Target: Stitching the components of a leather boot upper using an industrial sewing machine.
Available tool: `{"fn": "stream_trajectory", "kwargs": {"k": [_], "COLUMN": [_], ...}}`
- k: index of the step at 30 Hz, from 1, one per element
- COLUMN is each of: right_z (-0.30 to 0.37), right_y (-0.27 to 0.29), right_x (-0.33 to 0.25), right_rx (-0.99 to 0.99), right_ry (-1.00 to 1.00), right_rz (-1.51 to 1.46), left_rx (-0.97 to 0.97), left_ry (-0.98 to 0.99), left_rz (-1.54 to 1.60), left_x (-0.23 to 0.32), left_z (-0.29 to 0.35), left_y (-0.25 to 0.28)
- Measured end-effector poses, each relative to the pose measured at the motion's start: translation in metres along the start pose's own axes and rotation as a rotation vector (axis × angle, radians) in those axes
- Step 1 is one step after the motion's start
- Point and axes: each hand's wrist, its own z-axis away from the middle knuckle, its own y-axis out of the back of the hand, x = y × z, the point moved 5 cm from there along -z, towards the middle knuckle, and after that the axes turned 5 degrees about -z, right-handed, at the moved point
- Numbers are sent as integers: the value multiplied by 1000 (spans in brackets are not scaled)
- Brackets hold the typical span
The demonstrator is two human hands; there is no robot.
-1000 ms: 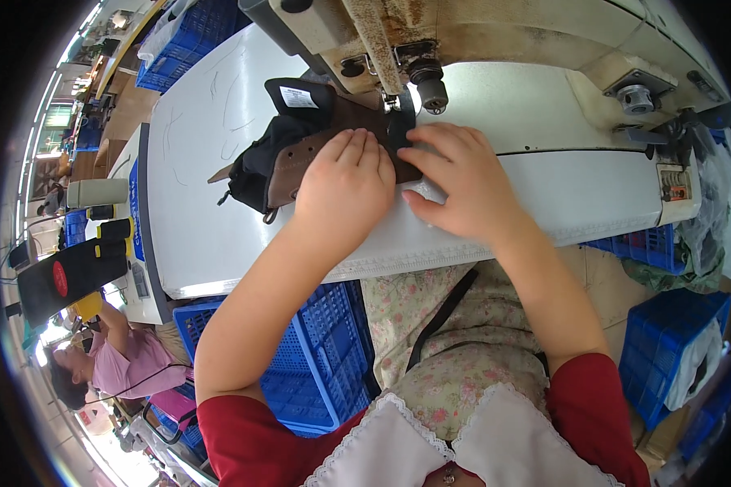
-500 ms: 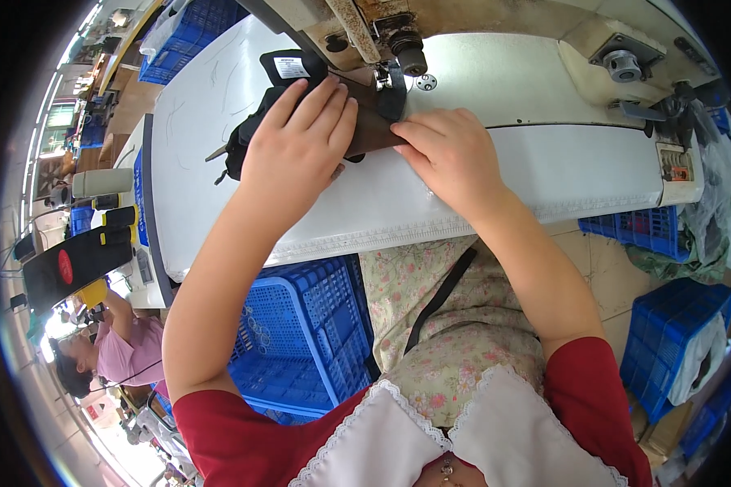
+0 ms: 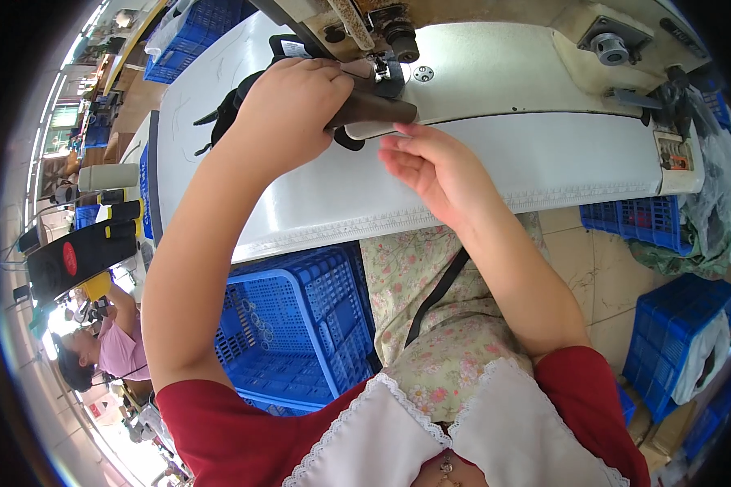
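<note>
My left hand (image 3: 292, 109) is closed over a black and dark brown cloth piece at the left of the sewing machine's needle area, its fingers curled and partly hidden. The brown part (image 3: 375, 109) looks folded and runs out to the right from under that hand. Behind the hand lies the black part (image 3: 229, 109), with loose strap ends and a white label (image 3: 294, 49). Just below the brown part's right end, my right hand (image 3: 434, 166) is open, palm turned inward and fingers loosely bent, holding nothing. The presser foot (image 3: 382, 69) stands close behind the brown part.
The sewing machine (image 3: 495, 65) spans the back of the white table (image 3: 341, 199). A blue crate (image 3: 300, 325) stands below at the left, with more blue crates (image 3: 678, 341) on the right. Another person (image 3: 122, 345) sits far left beside a black machine (image 3: 81, 260).
My right hand has let go of the brown part, moved down and turned its palm inward. My left hand has curled its fingers and shifted up, and the brown part now looks folded.
</note>
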Motion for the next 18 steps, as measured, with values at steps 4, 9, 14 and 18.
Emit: {"fn": "stream_trajectory", "kwargs": {"k": [4,9,14,18], "right_z": [-24,-24,-20,-23], "right_y": [-2,-19,-15,-8], "right_x": [8,8,12,16], "right_rx": [-96,-162,-97,-65], "right_ry": [37,-67,-109,-153], "right_rz": [-307,-137,-21,4], "left_rx": [-206,-240,12,-125], "left_ry": [51,54,-106,-70], "left_rz": [15,-15,-45,-244], "left_x": [1,2,15,39], "left_z": [-7,-4,8,7], "left_y": [0,0,7,0]}}
